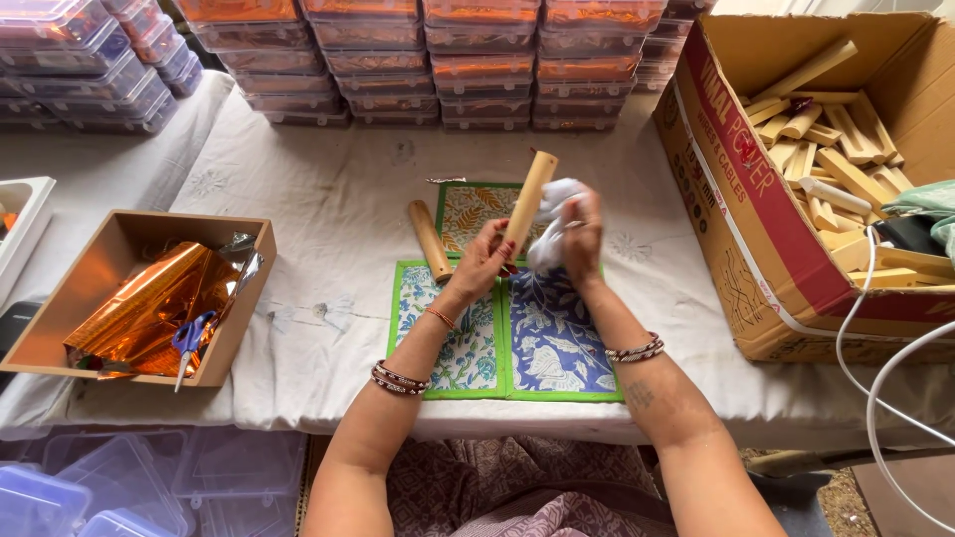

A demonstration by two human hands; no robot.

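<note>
- Left hand [484, 261] w/ fingers wrapped tight round the lower end of a wooden stick [527, 202], held up over the middle of the tabletop [328, 199].
- Right hand [580, 237] w/ fingers bunched on a white cloth [553, 214], pressed vs the stick's side.
- Step looks like wiping/polishing the stick, approx mid-way along the shaft.
- Next move prob calls for sliding the cloth along the length while left hand keeps a firm grip & turns it.
- Stick's long axis is steeply tilted: top end points up & toward the far right, bottom end sits in the left fist.
- Second stick [430, 241] lies flat just left, partly on the printed mats [517, 338].
- Cardboard box [756, 219] of more sticks at right edge; open box w/ orange foil [149, 308] & blue scissors [191, 338] at left edge.
- Stacked plastic containers [477, 70] along far edge.
</note>
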